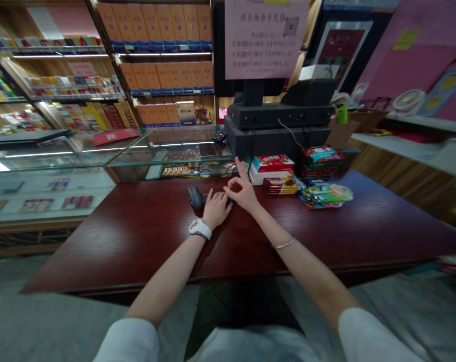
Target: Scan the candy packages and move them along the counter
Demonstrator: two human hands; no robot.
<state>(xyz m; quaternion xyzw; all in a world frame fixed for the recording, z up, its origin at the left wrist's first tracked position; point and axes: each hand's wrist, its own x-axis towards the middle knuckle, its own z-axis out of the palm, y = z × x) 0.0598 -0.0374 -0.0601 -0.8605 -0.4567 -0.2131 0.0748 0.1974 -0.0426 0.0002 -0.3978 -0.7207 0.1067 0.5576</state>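
A dark handheld barcode scanner (196,199) lies on the reddish-brown desk, its head pointing left with a small blue light. My left hand (216,209), with a white watch on the wrist, lies over the scanner's handle, fingers stretched out and slightly apart. Beside it, my right hand (245,193) is raised a little above the desk. Its thumb and index finger meet in a ring, with other fingers extended upward; I see nothing inside the ring. The two hands are very close, and whether they touch I cannot tell.
Right of my hands sit red snack packets (274,163), chocolate-coloured packs (281,185) and green packages (326,195). Behind them stands a black register (281,116) with a paper notice (266,40). A glass display counter (175,136) borders the desk's back; its front edge (137,291) is near me.
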